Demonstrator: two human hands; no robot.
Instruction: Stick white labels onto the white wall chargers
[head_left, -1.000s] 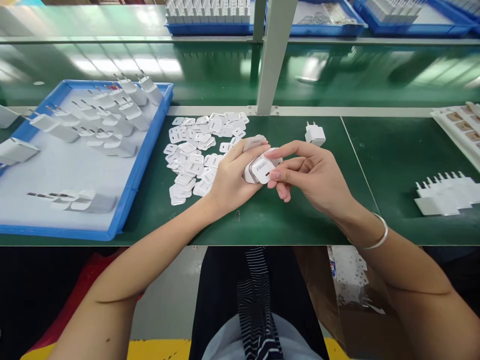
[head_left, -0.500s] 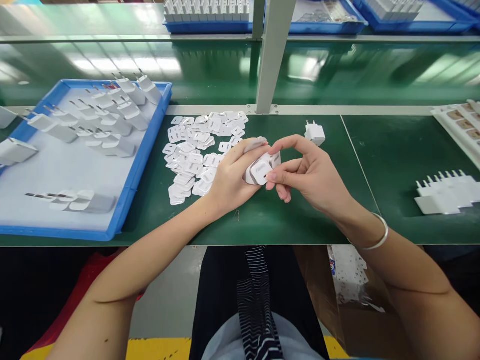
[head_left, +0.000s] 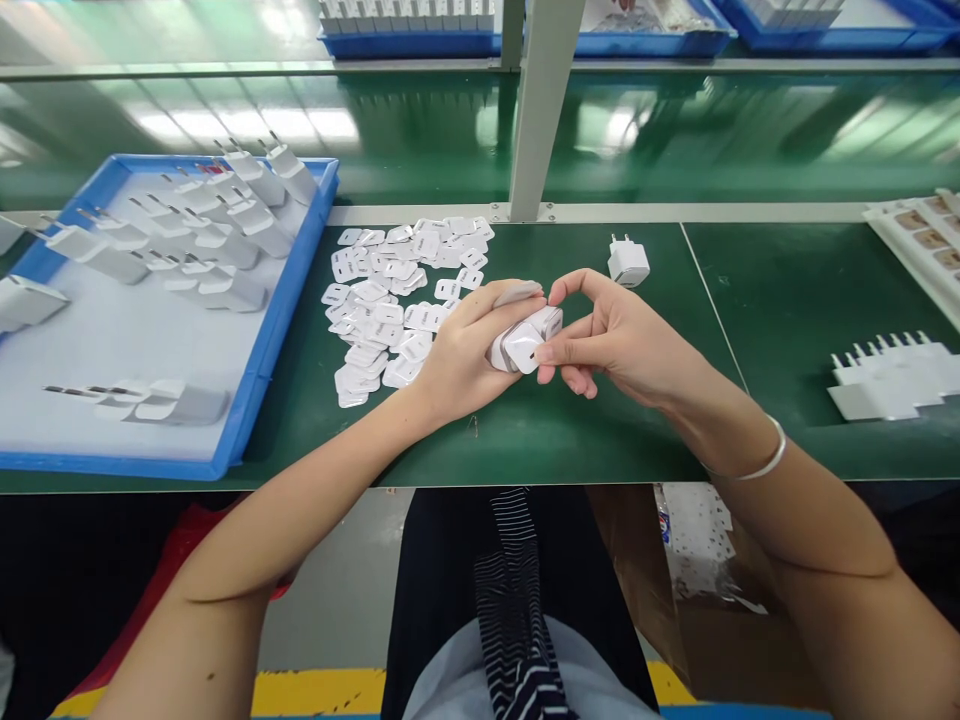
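While two hands [head_left: 469,360] [head_left: 630,340] hold white pieces [head_left: 523,347], one lone adapter [head_left: 628,263] beyond

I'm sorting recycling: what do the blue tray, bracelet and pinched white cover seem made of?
Tray: probably moulded plastic, faintly glossy; its rim is evenly blue.
Bracelet: likely polished metal, silvery and bright.
Cover: probably plastic, smooth and uniformly white; matte or glossy, I can't tell.

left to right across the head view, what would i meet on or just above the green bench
Blue tray, pile of white port plates, held port plate, lone plug charger, row of plug chargers.
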